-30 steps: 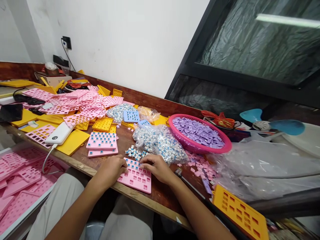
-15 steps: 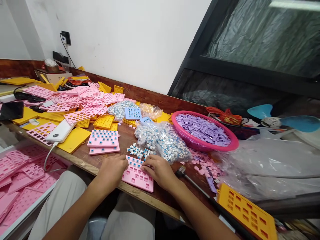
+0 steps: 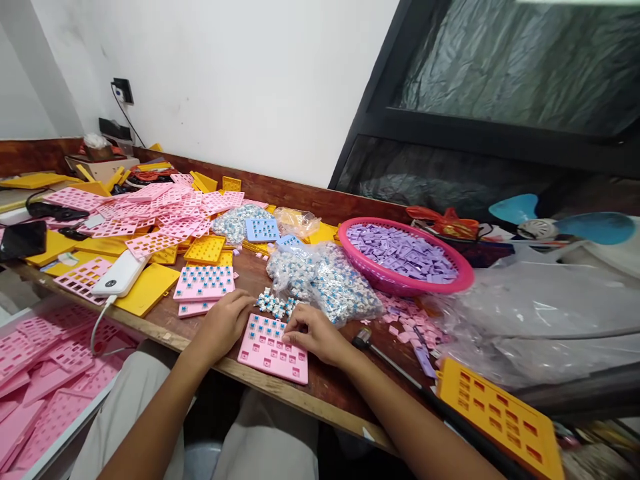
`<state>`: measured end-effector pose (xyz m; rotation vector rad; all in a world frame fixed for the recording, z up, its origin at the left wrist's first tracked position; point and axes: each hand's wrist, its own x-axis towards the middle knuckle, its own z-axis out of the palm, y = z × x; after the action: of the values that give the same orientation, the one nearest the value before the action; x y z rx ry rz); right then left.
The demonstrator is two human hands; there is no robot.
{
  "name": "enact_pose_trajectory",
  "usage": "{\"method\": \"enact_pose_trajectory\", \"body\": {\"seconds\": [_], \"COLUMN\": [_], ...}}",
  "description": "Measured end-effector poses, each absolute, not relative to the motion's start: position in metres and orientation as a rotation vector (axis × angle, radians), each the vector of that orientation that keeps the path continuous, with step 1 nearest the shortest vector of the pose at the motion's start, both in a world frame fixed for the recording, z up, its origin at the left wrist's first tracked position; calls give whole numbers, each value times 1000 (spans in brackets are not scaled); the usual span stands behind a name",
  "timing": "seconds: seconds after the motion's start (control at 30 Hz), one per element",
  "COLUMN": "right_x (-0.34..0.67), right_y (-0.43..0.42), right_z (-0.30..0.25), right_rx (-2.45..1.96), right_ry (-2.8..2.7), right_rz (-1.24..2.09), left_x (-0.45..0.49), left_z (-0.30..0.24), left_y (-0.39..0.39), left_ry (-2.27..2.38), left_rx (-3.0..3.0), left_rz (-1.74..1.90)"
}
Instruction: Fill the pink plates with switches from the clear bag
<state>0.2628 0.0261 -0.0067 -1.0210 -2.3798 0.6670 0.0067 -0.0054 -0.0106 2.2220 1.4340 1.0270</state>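
Note:
A pink panel with square sockets (image 3: pixel 273 350) lies at the table's front edge, blue-and-white key switches filling its upper rows. My right hand (image 3: pixel 313 331) is over its upper right part, thumb and fingertips pinched together; whatever they hold is hidden. At the left edge of a small heap of loose switches (image 3: pixel 273 303) is my left hand (image 3: pixel 227 320), its fingers bent and pressed together, with their tips partly hidden. Left of the heap, pink panels fitted with switches (image 3: pixel 205 281) lie stacked. Behind the heap are clear bags full of switches (image 3: pixel 340 283).
A pink basket (image 3: pixel 467 277) of purple pieces stands at the right, near a long dark tool (image 3: pixel 390 367) and a yellow panel (image 3: pixel 500 417). Pink plates (image 3: pixel 165 207) and yellow cases cover the left, with a white power bank (image 3: pixel 119 272). A bin (image 3: pixel 65 437) of pink parts is below.
My left hand has moved off the panel's left edge, up to the heap of switches. My right hand stays over the panel. The view has shifted slightly.

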Motion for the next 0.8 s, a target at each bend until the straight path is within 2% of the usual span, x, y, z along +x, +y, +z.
{"method": "enact_pose_trajectory", "body": {"seconds": [0.2, 0.37, 0.5, 0.63, 0.8], "right_x": [261, 269, 279, 284, 284], "right_y": [24, 32, 45, 50, 51], "right_z": [-5, 0, -4, -10, -7], "right_rx": [-1077, -986, -1021, -1017, -1075], "right_ry": [-2410, -2288, -2277, -2462, -2481], "right_rz": [575, 739, 527, 411, 420], "left_x": [10, 10, 12, 11, 12], "left_z": [-30, -28, -24, -17, 2], "left_y": [15, 13, 10, 3, -22], "left_ry": [1380, 1490, 1589, 1587, 1484], "left_rx": [2405, 2344, 2335, 2335, 2313], "left_rz": [779, 722, 648, 687, 782]}}
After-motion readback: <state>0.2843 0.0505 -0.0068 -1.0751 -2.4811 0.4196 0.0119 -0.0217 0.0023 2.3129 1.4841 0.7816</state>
